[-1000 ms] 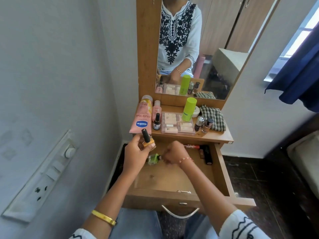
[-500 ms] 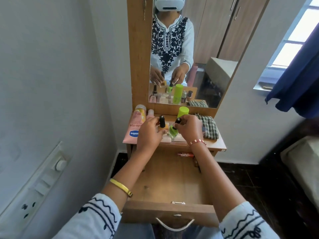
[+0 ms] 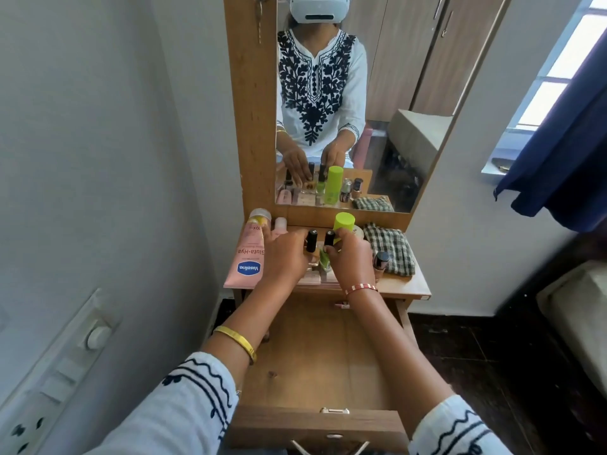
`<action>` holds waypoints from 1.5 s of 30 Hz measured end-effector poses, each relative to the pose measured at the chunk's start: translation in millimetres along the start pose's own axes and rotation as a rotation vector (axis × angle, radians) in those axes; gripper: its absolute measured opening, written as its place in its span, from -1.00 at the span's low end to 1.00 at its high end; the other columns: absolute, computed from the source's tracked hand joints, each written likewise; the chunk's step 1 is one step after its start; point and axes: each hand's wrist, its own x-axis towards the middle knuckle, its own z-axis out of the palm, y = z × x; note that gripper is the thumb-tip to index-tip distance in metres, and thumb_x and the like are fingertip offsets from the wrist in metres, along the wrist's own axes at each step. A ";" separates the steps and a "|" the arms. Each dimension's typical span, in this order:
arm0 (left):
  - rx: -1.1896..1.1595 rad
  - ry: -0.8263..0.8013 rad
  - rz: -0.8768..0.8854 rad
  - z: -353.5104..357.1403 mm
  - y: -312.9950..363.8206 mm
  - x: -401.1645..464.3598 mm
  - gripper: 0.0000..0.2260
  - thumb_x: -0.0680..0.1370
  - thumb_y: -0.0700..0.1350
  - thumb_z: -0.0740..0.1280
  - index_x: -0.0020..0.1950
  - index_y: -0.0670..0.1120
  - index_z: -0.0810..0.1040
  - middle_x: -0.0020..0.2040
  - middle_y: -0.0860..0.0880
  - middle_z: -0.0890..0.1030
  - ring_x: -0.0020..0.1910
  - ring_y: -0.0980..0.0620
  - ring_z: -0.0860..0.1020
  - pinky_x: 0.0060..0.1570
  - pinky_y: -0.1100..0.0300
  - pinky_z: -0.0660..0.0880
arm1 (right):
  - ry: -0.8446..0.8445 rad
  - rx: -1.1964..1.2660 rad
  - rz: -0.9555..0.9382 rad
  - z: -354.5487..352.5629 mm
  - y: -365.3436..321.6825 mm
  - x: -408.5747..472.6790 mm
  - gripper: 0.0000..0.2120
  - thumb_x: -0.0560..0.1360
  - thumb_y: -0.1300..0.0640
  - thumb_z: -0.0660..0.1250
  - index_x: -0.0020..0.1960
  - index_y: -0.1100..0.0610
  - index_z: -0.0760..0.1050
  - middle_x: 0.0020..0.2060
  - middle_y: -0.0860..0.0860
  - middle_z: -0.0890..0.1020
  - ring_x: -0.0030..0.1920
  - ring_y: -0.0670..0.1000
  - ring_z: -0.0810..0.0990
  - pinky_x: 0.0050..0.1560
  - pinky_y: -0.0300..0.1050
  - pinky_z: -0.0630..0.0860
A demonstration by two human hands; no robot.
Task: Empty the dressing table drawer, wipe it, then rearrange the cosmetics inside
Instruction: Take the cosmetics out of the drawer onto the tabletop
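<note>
At the bottom centre of the frame the drawer (image 3: 315,366) stands pulled out, its wooden floor bare where it shows between the two forearms; a small red item (image 3: 341,305) lies at its far edge, half under the tabletop. Just above, in the middle of the frame, both hands reach onto the dressing table top (image 3: 407,285). The left hand (image 3: 284,257) curls its fingers around a nail polish bottle with a black cap (image 3: 311,240), the cap standing upright above the knuckles. The right hand (image 3: 351,257) pinches a green nail polish bottle (image 3: 325,259), also black-capped, just beside the first; the two caps nearly touch. Both bottles sit over a clear makeup palette (image 3: 313,277) lying flat on the top. Left of the hands lies a pink tube (image 3: 248,257) reading "Vaseline" and "Gluta-Hya". Behind the right hand stands a lime-green capped bottle (image 3: 344,221), and right of it a small dark-capped bottle (image 3: 381,260) beside a checked cloth (image 3: 391,249). Farther up, the mirror (image 3: 394,93) reflects the person and the same items.
</note>
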 end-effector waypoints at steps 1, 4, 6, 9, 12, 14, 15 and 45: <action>0.004 0.003 0.000 1.3 -0.8 1.7 -0.83 0.43 -0.11 0.38 0.01 -0.02 0.57 0.04 -0.08 0.57 0.14 -0.16 0.47 0.37 -0.18 0.14 | -0.004 -0.003 -0.001 1.9 2.9 -1.0 -0.74 0.47 0.23 0.33 0.15 0.23 0.47 -0.07 0.17 0.64 -0.04 0.15 0.60 -0.03 -0.01 0.54; 0.021 0.000 -0.020 3.8 -1.5 4.8 -0.78 0.45 -0.13 0.35 0.10 0.00 0.56 0.17 -0.09 0.52 0.22 -0.17 0.43 0.41 -0.18 0.04 | -0.004 0.015 0.009 7.8 10.6 -5.2 -0.75 0.48 0.23 0.33 0.14 0.22 0.48 -0.09 0.16 0.64 -0.07 0.11 0.61 -0.09 -0.10 0.51; 0.044 -0.013 -0.045 4.2 -1.0 4.5 -0.77 0.46 -0.14 0.34 0.11 -0.01 0.55 0.18 -0.09 0.51 0.22 -0.17 0.43 0.42 -0.19 0.01 | 0.009 0.023 0.022 10.9 12.4 -5.9 -0.75 0.49 0.22 0.32 0.15 0.22 0.48 -0.09 0.16 0.65 -0.06 0.12 0.61 -0.07 -0.07 0.52; 0.053 0.003 -0.045 2.5 0.5 1.2 -0.77 0.48 -0.17 0.32 0.13 -0.03 0.55 0.12 -0.07 0.58 0.20 -0.13 0.47 0.43 -0.22 -0.08 | 0.017 0.014 0.022 12.1 11.2 -5.4 -0.75 0.50 0.19 0.31 0.16 0.22 0.47 -0.09 0.17 0.65 -0.05 0.13 0.61 -0.05 -0.04 0.53; 0.012 0.051 -0.009 -4.3 3.8 -3.8 -0.66 0.48 -0.17 0.34 0.25 -0.05 0.48 0.15 -0.07 0.59 0.24 -0.10 0.46 0.41 -0.20 -0.15 | 0.059 0.051 0.021 8.4 11.3 -10.9 -0.77 0.50 0.13 0.31 0.11 0.22 0.50 -0.09 0.14 0.64 -0.07 0.11 0.60 -0.06 -0.03 0.54; -0.045 0.109 0.011 -11.9 4.8 -10.8 -0.65 0.48 -0.13 0.34 0.27 -0.05 0.48 0.17 -0.07 0.58 0.26 -0.07 0.46 0.42 -0.19 -0.10 | 0.136 0.076 -0.023 4.4 12.2 -20.4 -0.85 0.50 0.13 0.31 -0.02 0.22 0.52 -0.16 0.11 0.63 -0.14 0.07 0.59 -0.10 -0.02 0.54; -0.097 0.162 0.034 -15.7 3.9 -17.0 -0.69 0.48 -0.13 0.34 0.23 -0.07 0.51 0.15 -0.06 0.60 0.24 -0.05 0.48 0.44 -0.16 -0.06 | 0.169 0.095 -0.057 3.1 13.1 -27.1 -0.87 0.49 0.14 0.31 -0.09 0.22 0.52 -0.20 0.09 0.62 -0.20 0.05 0.57 -0.15 -0.04 0.54; -0.566 0.199 -0.544 11.7 -64.0 -131.6 -0.75 0.54 -0.34 0.13 -0.03 -0.08 0.55 -0.05 -0.04 0.60 -0.07 0.02 0.59 -0.20 0.37 0.47 | -0.625 0.171 0.031 112.8 7.0 -90.3 -0.76 0.42 0.21 0.38 0.10 0.15 0.58 -0.02 0.12 0.66 0.00 0.06 0.60 -0.10 -0.28 0.39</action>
